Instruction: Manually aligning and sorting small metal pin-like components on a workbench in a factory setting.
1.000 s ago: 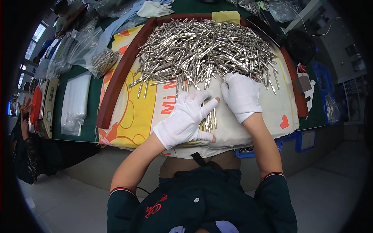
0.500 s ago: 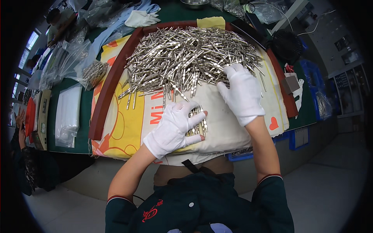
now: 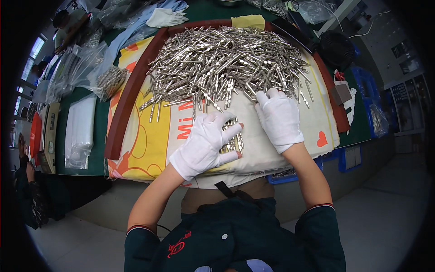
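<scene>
A large heap of slim silvery metal bits, with thicker collars along their shafts, lies on a printed cloth. My left hand, in a white glove with bare thumb and index tips, curls round a small row of metal bits near the cloth's front. Its thumb and index lie across the row, and the palm hides part of it. At the heap's lower right edge is my gloved right hand, fingers bent and drawn together beside the end of a bit. What those fingertips hold is hidden.
Dark red wooden rails border the heap at the left, back and right. To the left are clear plastic bags and a scale. A black fan stands at the right. Another person's hand shows at far left.
My right hand has moved down and slightly left along the heap's edge, and its fingers have drawn closer together. The left hand stays over the row of bits. The whole view has shifted slightly.
</scene>
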A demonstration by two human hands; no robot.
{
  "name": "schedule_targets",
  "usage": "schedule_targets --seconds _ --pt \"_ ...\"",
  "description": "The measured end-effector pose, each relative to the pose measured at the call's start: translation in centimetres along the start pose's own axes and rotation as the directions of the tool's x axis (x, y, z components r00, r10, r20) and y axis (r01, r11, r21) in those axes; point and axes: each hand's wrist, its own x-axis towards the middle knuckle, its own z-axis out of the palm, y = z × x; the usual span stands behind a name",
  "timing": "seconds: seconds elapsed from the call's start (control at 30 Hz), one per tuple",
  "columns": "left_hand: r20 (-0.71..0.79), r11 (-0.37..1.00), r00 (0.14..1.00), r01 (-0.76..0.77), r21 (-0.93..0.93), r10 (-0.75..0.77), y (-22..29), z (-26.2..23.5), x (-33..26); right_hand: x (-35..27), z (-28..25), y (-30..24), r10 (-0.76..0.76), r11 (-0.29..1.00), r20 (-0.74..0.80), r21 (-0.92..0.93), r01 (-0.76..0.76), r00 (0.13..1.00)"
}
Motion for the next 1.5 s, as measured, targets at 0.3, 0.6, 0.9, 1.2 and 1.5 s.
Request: schedule_targets --seconds 0.3,0.6,0.9,1.2,1.5 --pt "0.041 0.993 0.994 0.095 0.07 -0.098 1.7 -0.5 0.8 -4.5 -2.0 -4.0 0.092 0.975 0.052 0.2 -0.101 0.994" --pt "0.114 0.982 0.978 0.164 0.089 -0.174 2.6 -0.4 3.3 -5.2 -2.7 3.2 0.069 0.937 -0.027 0.345 -0.056 0.997" --pt "0.125 0.99 0.984 0.115 0.083 -0.125 3.4 1.1 5.0 -4.6 -3.0 3.5 0.068 0.956 0.25 0.26 -0.135 0.966" --pt "0.003 0.996 1.0 0.013 -0.088 -0.013 5.0 0.9 3.6 -4.4 -2.0 -0.7 0.284 0.838 0.278 0.394 -0.379 0.918" --pt "-0.108 0.986 0.98 0.165 -0.034 -0.168 3.6 0.5 0.0 -7.0 -4.0 -2.7 0.129 0.911 0.14 0.375 -0.173 0.982"
